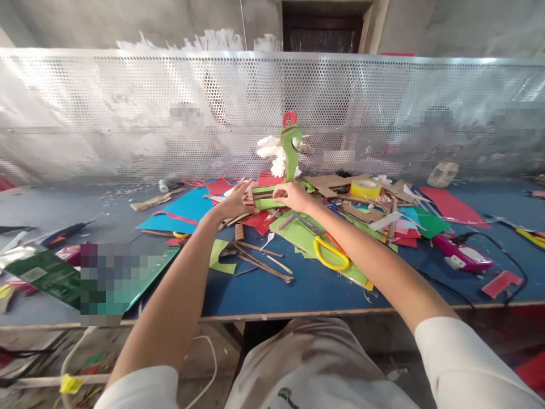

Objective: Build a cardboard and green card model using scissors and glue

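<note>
A green cardboard model (291, 153) stands before me. It has a boxy base with brown stripes, a curved upright neck, a red loop on top and white fluffy pieces at the back. My left hand (233, 203) grips the left end of the base, its fingertips partly hidden behind it. With thumb and fingers closed, my right hand (296, 196) holds the base near the foot of the neck. Below my right forearm lie scissors with yellow and orange handles (332, 253), resting on a light green sheet (353, 275).
Yellow tape (365, 188), cardboard scraps (330, 183) and a red sheet (451, 205) lie to the right, near a magenta glue gun or device (464, 254) with a black cord. Blue paper (170, 213) and thin sticks (264, 264) lie left and centre. A perforated metal screen (149, 113) borders the back.
</note>
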### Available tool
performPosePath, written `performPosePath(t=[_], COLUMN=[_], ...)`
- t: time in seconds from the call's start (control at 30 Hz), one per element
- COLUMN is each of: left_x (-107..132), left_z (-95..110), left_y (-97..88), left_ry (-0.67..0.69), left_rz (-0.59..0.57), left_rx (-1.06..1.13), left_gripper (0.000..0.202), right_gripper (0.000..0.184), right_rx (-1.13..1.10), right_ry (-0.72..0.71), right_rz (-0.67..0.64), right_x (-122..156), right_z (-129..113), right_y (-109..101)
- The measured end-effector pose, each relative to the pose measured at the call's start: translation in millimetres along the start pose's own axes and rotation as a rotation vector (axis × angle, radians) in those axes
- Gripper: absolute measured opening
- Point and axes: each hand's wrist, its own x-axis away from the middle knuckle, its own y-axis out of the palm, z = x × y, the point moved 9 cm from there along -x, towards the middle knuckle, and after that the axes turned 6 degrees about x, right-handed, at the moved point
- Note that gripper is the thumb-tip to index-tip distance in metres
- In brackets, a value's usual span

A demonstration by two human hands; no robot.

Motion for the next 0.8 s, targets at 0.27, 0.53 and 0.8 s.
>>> performPosePath(t=[0.27,0.53,0.8], left_x=[4,2,0], left_z=[65,43,18], left_y=[-7.1,-6.8,-4.6], left_ry=[0.189,-0.005,-0.214], left_rz=[0.01,-0.086,0.022], left_rx=[-0.141,-0.021,0.109], left_gripper=[0.026,0.025,0.032], right_gripper=[0.005,0.005,0.006], right_rx=[-0.076,-0.015,0.066], right_ry=[0.008,0.015,0.143], right_rz=[0.052,-0.055,-0.026], right_x=[-2,2,3], right_z=[0,15,57], right_y=[-1,-13,-46])
